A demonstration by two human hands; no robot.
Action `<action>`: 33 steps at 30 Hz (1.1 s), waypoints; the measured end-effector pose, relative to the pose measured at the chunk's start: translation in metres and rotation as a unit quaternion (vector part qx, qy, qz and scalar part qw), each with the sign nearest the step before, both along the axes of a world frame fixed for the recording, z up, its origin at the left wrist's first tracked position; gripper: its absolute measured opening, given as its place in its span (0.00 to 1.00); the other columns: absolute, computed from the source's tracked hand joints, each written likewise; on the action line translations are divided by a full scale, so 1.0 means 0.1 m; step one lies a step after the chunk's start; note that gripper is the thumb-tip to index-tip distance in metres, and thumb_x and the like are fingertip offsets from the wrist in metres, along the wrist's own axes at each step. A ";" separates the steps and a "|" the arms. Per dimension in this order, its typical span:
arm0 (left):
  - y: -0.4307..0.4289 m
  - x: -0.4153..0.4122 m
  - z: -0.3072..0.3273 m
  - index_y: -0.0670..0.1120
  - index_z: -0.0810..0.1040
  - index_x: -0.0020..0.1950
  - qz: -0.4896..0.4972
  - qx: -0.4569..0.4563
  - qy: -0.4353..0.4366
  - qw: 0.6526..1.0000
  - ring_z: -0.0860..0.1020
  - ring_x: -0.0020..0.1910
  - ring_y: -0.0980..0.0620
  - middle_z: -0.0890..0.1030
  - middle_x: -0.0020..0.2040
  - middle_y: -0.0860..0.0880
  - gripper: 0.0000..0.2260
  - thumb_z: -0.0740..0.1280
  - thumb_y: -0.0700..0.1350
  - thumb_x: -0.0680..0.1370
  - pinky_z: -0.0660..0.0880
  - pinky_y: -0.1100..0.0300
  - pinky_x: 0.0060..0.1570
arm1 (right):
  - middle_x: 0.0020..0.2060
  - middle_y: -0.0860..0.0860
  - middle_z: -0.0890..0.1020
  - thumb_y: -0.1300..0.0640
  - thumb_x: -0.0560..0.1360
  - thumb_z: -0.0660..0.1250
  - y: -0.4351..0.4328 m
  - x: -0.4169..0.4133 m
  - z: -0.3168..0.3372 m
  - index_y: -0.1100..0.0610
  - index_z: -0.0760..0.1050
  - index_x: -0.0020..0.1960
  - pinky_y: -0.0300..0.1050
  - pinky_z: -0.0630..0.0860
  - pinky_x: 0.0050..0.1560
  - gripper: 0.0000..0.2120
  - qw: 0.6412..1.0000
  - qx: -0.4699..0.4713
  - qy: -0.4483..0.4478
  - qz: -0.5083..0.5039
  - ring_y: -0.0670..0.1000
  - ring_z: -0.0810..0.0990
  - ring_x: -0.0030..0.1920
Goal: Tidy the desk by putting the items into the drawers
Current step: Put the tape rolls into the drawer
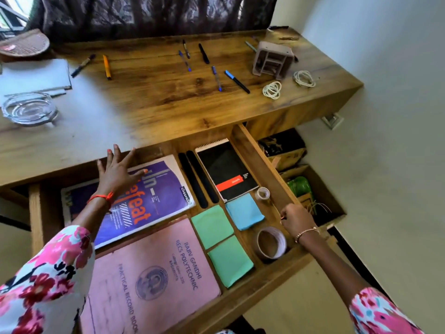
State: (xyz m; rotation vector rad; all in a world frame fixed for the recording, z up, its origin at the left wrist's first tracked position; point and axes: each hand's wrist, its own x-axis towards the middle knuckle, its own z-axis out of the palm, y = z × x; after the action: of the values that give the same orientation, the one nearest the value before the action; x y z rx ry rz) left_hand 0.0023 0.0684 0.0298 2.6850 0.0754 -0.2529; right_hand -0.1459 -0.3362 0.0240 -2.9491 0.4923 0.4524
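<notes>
Nearest, on the wrist side of the left fingers: a pink record book [149, 273], flat in the open drawer [262, 162]. Left hand [115, 174] spread wide, fingers straight and released, palm down over a purple notebook [154, 201], fingertips just short of the front edge of the desk [156, 112]. Right hand [297, 220] at the drawer's right wall, fingers curled tight; contents of that grip, if any, impossible to tell. Just on the near side of the right fingers, a large tape roll [271, 243]. Left of them, two green pads [212, 225] and a blue pad [244, 210], all in the drawer. Just beyond the right fingers, a small tape roll [262, 193], then a black notepad [226, 169], with two black strips [192, 180] between it and the purple notebook. Well beyond both sets of fingers, out on the desk and not yet put away: scattered pens [216, 78], a yellow pencil [107, 67], two bunches of rubber bands [272, 89], a tipped pen holder [273, 60]. Far left of the left fingertips, a glass ashtray [30, 108].
</notes>
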 end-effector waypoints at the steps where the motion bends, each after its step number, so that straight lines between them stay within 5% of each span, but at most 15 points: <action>1: -0.04 -0.06 -0.01 0.52 0.55 0.75 -0.002 -0.008 -0.011 1.000 0.42 0.76 0.45 0.43 0.77 0.42 0.32 0.66 0.51 0.76 0.38 0.44 0.72 | 0.52 0.57 0.81 0.62 0.74 0.63 0.01 -0.05 -0.01 0.61 0.78 0.52 0.48 0.76 0.52 0.09 1.000 -0.013 0.003 0.000 0.57 0.79 0.54; 25: -0.11 -1.15 -0.31 0.48 0.55 0.76 -0.010 -0.049 -0.046 0.998 0.42 0.76 0.49 0.46 0.77 0.46 0.32 0.67 0.47 0.76 0.37 0.47 0.72 | 0.56 0.59 0.78 0.63 0.76 0.63 0.17 0.08 -0.18 0.62 0.73 0.55 0.52 0.74 0.55 0.09 0.998 -0.061 0.033 0.007 0.60 0.78 0.57; 30: -0.20 -1.45 -0.23 0.48 0.51 0.76 -0.050 -0.059 -0.056 0.995 0.40 0.74 0.54 0.44 0.77 0.49 0.33 0.65 0.48 0.77 0.40 0.48 0.73 | 0.53 0.58 0.82 0.56 0.75 0.65 0.36 -0.05 -0.01 0.61 0.78 0.55 0.44 0.74 0.46 0.11 0.997 0.038 -0.069 0.023 0.57 0.80 0.53; 33: -0.25 -1.80 -0.25 0.47 0.51 0.76 -0.089 -0.049 -0.060 0.993 0.42 0.74 0.53 0.45 0.75 0.52 0.34 0.58 0.61 0.76 0.43 0.49 0.72 | 0.56 0.55 0.81 0.54 0.76 0.65 0.61 -0.38 0.02 0.60 0.78 0.58 0.46 0.75 0.53 0.14 0.977 0.147 -0.115 0.105 0.55 0.79 0.56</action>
State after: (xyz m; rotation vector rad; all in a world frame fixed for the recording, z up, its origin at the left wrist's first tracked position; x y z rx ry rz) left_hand -0.1774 0.0430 0.0053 2.6035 -0.2098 -0.1452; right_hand -0.1838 -0.2748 0.0259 -2.7247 0.0771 0.1780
